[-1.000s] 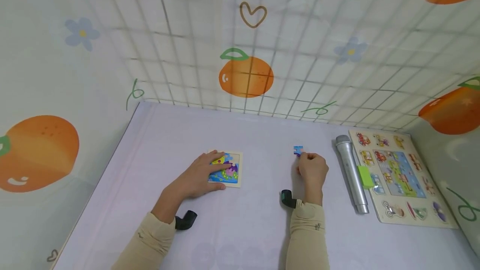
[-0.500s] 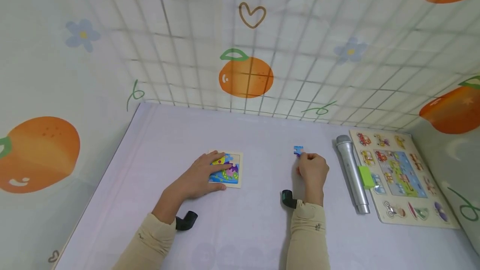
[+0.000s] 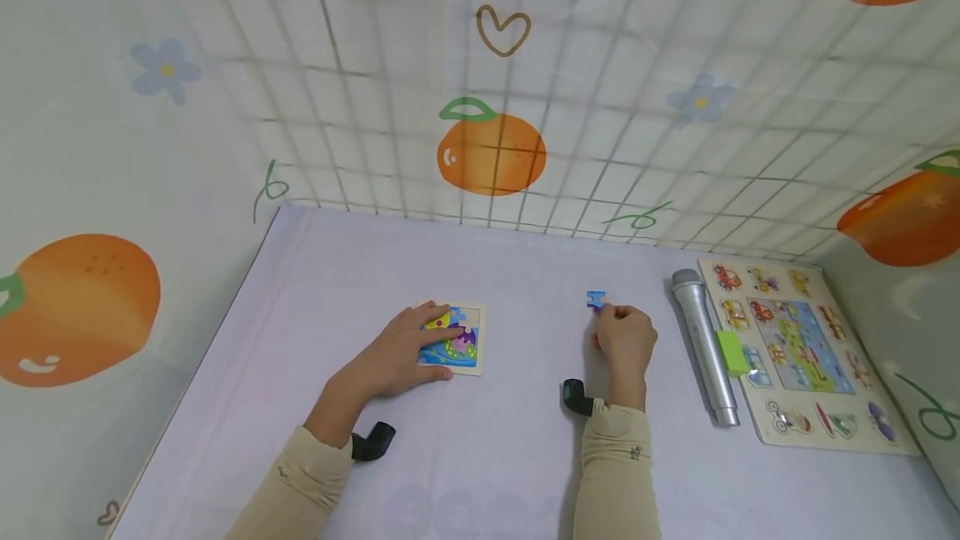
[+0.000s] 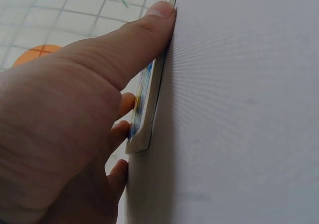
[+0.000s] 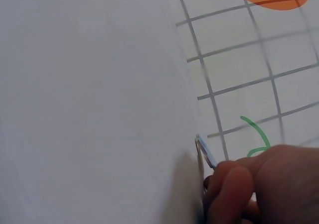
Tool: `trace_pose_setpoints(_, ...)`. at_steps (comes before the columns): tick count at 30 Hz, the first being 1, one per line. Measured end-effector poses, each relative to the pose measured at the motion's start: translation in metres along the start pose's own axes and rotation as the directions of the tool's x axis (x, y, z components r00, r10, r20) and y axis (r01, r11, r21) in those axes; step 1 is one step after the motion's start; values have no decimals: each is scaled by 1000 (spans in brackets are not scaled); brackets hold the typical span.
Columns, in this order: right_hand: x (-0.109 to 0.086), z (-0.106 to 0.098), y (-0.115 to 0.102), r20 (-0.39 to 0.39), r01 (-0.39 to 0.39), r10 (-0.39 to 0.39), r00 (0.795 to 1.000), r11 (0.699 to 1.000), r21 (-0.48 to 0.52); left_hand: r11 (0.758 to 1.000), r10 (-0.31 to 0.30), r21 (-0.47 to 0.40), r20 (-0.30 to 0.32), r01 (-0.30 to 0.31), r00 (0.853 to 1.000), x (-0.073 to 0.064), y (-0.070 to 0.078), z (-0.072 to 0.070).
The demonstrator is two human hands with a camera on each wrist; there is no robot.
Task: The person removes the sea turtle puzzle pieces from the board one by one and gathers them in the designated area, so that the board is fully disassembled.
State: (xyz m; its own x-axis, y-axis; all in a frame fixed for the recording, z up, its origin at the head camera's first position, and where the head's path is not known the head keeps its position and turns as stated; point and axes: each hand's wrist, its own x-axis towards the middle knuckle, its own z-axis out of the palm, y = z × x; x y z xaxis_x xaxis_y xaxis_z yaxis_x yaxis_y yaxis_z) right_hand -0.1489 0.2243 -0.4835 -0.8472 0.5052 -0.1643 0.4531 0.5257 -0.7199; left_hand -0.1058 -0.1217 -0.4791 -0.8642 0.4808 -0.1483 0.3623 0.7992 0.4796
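Note:
My left hand rests with spread fingers over a small square jigsaw puzzle in a pale wooden frame. Its thumb lies along the near edge, and the picture shows blue, yellow, purple and pink; a bare wood-coloured patch shows at its upper right. In the left wrist view the thumb and fingertips touch the frame. To the right, my right hand pinches a small blue puzzle piece between thumb and curled fingers. The right wrist view shows that piece edge-on, tilted, its lower part hidden by the fingers.
A silver microphone lies right of my right hand, beside a bright green block. Further right is a large wooden picture board with vehicle shapes. A gridded, orange-printed cloth hangs behind the white table.
Both hands keep their places. The blue puzzle piece turns very slightly in my right fingers; otherwise the scene looks the same.

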Motion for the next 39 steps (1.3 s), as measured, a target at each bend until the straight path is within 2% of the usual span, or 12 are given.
trace_pose_setpoints(10,-2,3,-1,-23,29,-29,999,999,-21,1000,10,-8,-12,-10,1000,1,-3,0)
trace_pose_setpoints(15,-4,2,-2,-7,20,-21,1000,1000,-19,1000,4,-8,-13,-4,1000,1,-5,2)
trace_pose_setpoints(25,-4,6,-5,2,64,-64,998,997,-34,1000,8,-11,-16,-8,1000,0,-4,2)
trace_pose_setpoints(29,-4,6,-5,0,62,-62,998,998,-9,1000,5,0,-14,-5,1000,0,-4,2)
trace_pose_setpoints(39,-5,5,-5,18,42,-42,999,999,-17,1000,-1,-11,-10,1,1000,0,-3,3)
